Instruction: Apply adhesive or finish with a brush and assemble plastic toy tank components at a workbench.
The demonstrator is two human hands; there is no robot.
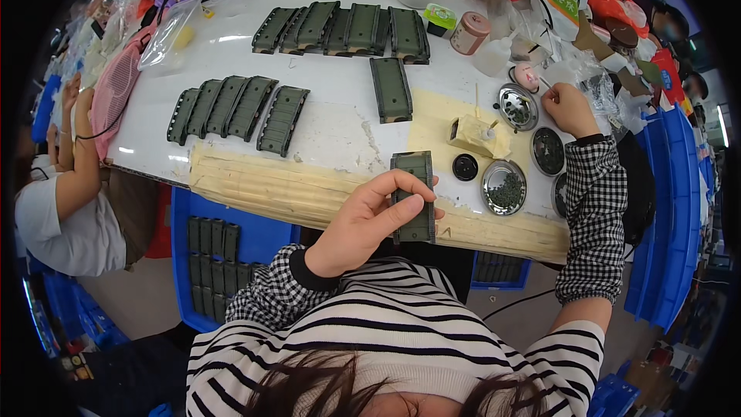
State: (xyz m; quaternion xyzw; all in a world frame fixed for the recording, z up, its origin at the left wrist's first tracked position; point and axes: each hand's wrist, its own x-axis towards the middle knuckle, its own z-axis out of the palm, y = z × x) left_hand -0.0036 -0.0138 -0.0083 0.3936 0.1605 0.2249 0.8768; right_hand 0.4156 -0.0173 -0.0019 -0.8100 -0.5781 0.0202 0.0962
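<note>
Our left hand [369,224] is clamped around a dark green ridged panel [413,197] at the table's [332,120] near edge. Our right hand [570,108], fingers pinched together, reaches near a small metal dish [517,106] toward the right edge.

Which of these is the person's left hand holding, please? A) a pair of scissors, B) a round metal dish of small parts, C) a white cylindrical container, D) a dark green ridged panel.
D: the left hand grips a dark green ridged panel upright at the table's near edge, while the right hand reaches out beyond the metal dishes.
</note>
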